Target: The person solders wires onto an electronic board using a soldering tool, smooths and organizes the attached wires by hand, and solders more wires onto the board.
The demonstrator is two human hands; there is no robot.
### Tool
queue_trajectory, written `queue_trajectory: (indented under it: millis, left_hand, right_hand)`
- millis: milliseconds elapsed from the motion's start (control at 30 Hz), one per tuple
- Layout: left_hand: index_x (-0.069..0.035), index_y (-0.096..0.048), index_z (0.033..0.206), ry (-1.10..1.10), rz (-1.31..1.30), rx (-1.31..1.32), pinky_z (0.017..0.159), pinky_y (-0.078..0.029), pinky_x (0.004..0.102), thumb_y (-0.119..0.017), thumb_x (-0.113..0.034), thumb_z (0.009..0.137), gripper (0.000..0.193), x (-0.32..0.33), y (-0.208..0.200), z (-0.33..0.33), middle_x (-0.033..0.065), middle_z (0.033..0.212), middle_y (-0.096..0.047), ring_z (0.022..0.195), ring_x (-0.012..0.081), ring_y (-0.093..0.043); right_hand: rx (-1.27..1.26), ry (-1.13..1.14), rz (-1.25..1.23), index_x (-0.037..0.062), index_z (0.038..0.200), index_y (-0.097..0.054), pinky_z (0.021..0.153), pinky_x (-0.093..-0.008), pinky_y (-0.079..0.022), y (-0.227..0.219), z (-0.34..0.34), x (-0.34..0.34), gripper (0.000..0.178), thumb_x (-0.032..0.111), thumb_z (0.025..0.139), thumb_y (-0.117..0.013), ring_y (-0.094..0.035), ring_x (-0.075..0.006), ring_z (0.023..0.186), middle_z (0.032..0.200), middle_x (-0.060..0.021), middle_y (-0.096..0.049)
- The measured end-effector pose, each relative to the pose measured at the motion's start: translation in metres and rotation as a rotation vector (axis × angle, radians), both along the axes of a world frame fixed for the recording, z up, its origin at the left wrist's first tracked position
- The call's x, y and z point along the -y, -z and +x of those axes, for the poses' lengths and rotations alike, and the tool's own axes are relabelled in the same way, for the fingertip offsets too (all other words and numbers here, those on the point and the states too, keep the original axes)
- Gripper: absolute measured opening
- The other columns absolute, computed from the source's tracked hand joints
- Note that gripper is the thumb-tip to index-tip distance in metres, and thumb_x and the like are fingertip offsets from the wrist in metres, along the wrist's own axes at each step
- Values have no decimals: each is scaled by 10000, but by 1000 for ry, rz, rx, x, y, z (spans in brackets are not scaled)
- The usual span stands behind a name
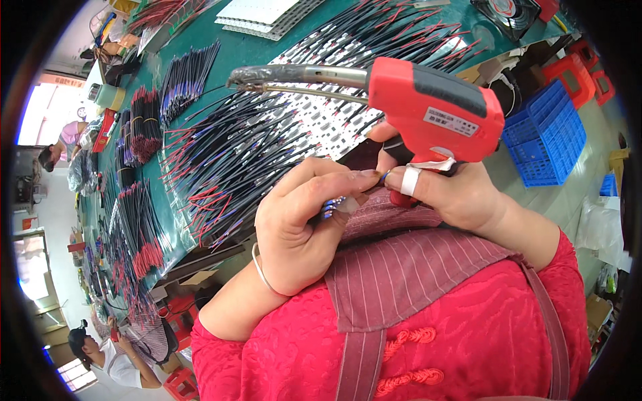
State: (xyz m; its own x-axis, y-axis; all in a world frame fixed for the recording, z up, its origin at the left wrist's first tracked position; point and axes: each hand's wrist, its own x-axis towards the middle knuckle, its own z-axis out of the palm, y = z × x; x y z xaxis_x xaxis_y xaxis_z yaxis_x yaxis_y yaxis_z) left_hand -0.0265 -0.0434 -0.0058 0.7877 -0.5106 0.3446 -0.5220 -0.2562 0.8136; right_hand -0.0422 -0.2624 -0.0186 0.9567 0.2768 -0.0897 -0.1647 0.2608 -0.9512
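My right hand (461, 190) is closed around the handle of a red and black soldering gun (435, 110), its metal tip pointing left over the table. White tape wraps the right thumb. My left hand (297, 214) is closed around a small bunch of wires with blue and white ends (331, 207). In front of my apron the fingertips of both hands meet, pinching a small blue wire end (383, 178). Behind them, white perforated boards (334, 123) hold rows of small parts with black, red and blue wires.
Bundles of black wires with red ends (144, 230) and blue ends (190, 77) lie on the green table (261, 57). White panels (257, 17) and a black fan (508, 17) are at the far side. A blue crate (545, 137) stands right. Another person (117, 361) sits lower left.
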Motion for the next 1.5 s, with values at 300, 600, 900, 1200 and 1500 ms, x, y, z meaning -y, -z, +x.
queue_trajectory:
  millis: [300,600,900,1200,1500]
  left_hand:
    - [-12,-694,1062,82,-37,79,724,-497,290,-680,82,855,229,1,-1,4,99,935,-650,818,196,-627]
    - [-44,-761,960,-26,540,663,619,-466,340,-651,7,678,307,-16,-35,20,72,878,-663,733,232,-609]
    - [-115,-738,953,-171,761,845,640,-492,334,-662,-53,743,231,-39,-9,69,21,886,-621,768,214,-574]
    - [-105,-737,960,-160,768,796,643,-505,340,-650,-69,751,229,-30,4,75,27,860,-607,768,218,-578]
    - [-94,-740,934,-158,749,758,635,-501,338,-649,-57,747,211,-30,6,76,31,841,-600,768,223,-579]
  right_hand:
    - [121,-25,106,10,1306,-579,765,-247,-496,2,1,4,404,17,909,-651,-604,-90,896,1007,-31,-653]
    - [-113,17,60,26,1252,-615,691,-212,-483,7,4,6,350,69,912,-688,-601,-66,816,978,-15,-673]
    - [85,117,-270,-5,1189,-638,866,-288,-539,9,-12,29,292,47,908,-701,-666,-116,956,1021,-58,-718]
    - [110,177,-217,-2,1204,-640,875,-288,-545,8,-31,39,354,31,872,-757,-685,-131,968,1054,-70,-731]
    - [180,175,-305,21,1109,-679,800,-252,-542,14,-28,34,281,18,848,-784,-678,-80,859,930,-17,-733]
